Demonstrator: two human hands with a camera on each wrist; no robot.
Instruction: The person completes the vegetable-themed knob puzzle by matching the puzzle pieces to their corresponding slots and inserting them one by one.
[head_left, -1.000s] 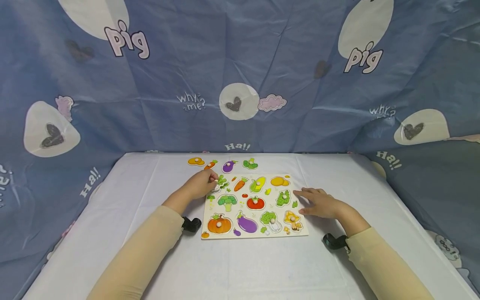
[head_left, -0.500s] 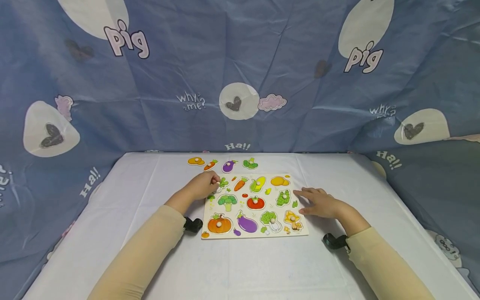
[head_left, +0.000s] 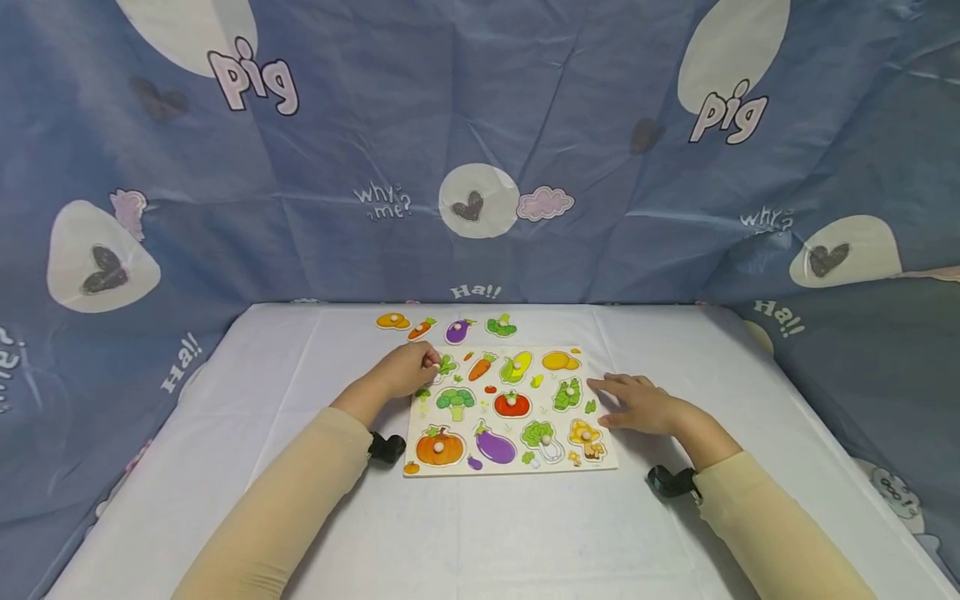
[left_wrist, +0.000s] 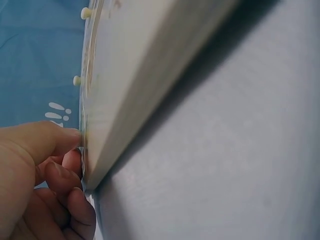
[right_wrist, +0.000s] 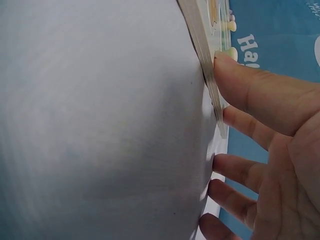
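Observation:
A wooden vegetable puzzle board [head_left: 468, 468] lies on the white table. At its top left corner my left hand [head_left: 397, 367] pinches a leafy green-and-white puzzle piece [head_left: 447, 365] low over the board; the fingers cover most of the piece. Seen from the left wrist, the thumb and curled fingers of that hand [left_wrist: 40, 165] meet right at the board's surface [left_wrist: 135, 75]. On the opposite side my right hand [head_left: 641, 404] has its fingers spread, the thumb on the board's right edge [right_wrist: 205, 55] and the other fingertips on the tablecloth.
Behind the board lie loose knobbed pieces: a potato [head_left: 393, 321], a carrot [head_left: 422, 328], an eggplant [head_left: 458, 331] and a broccoli [head_left: 502, 325]. Knobbed pumpkin [head_left: 427, 448], tomato [head_left: 512, 406] and mushroom [head_left: 585, 437] pieces sit in the board. A blue printed curtain [head_left: 600, 250] surrounds the table.
My left hand has shifted slightly right with the leafy piece at the top left corner, then stayed nearly still. The right hand has kept its place.

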